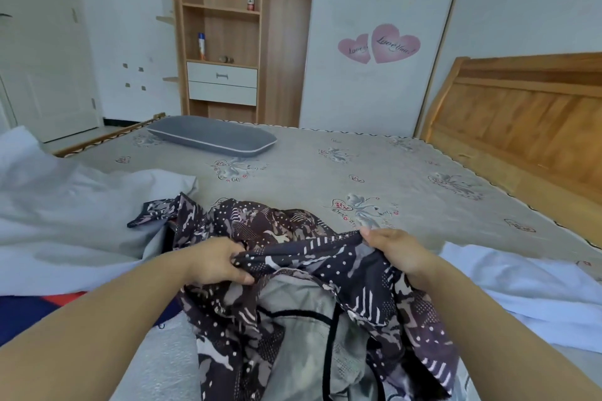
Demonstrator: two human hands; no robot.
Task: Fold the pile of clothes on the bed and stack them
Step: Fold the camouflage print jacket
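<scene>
Patterned garment (306, 273): dark navy-purple cloth printed with white dots, stripes and grey camouflage-like shapes, held up over the near edge of the bed (325, 169). Left hand (216, 259) pinches its upper hem, thumb and fingers curled around a bunched fold. Right hand (395, 251) grips the same hem further along, fingers curled over the cloth. Hem stretched taut between the two hands. Below it the garment hangs open, showing a paler grey inside with a thin black seam line. The far part lies crumpled on the mattress beyond the hands, one corner trailing toward the left edge.

A pale grey-white sheet (75, 212) is heaped along the left edge, touching the garment's trailing corner. A white cloth (521, 283) lies just beside the right forearm at the near right. A blue and red fabric (39, 309) shows under the left forearm.

The middle and far part of the flower-printed mattress is open. A grey pillow (211, 137) rests near the far left corner, well apart from the garment. Wooden headboard (521, 114) stands along the right edge. Beyond the far edge: a wooden wardrobe (228, 26) with a bottle on one shelf.
</scene>
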